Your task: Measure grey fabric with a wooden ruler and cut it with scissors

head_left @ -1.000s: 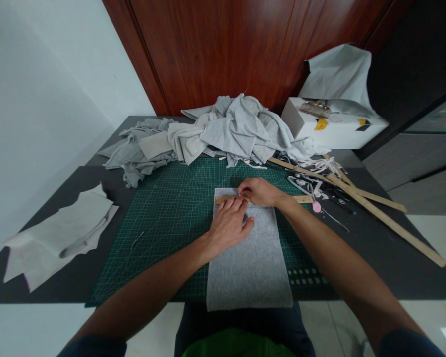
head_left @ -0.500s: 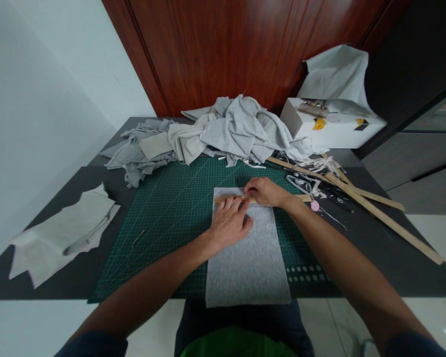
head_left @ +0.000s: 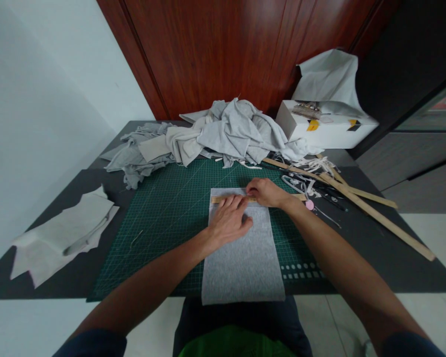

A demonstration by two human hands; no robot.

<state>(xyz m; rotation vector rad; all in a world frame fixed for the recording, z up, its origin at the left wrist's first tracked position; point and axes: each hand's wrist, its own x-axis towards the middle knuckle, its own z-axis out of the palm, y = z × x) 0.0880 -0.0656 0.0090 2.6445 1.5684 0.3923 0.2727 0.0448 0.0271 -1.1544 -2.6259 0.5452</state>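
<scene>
A strip of grey fabric [head_left: 241, 267] lies lengthwise on the green cutting mat [head_left: 163, 213], its near end hanging past the table edge. Across its far end rests a wooden ruler [head_left: 216, 200], which sticks out to the right under my right wrist. My left hand [head_left: 231, 218] lies flat on the fabric, fingers stretched out over the ruler and pressing it. Just right of those fingertips, my right hand [head_left: 262, 191] is closed in a pinch at the ruler's far side. What it pinches, if anything, is too small and covered to make out.
Crumpled grey cloth [head_left: 226, 131] is heaped along the back. A white box [head_left: 323, 121] stands back right. Wooden sticks [head_left: 379, 218], cords and a pink disc [head_left: 309, 205] lie at right. Pale fabric pieces [head_left: 67, 228] lie at left, a thin hooked tool [head_left: 136, 238] on the mat.
The whole view has shifted slightly. Both hands stay at the ruler, the right pinch still beside the left fingertips; otherwise little differs.
</scene>
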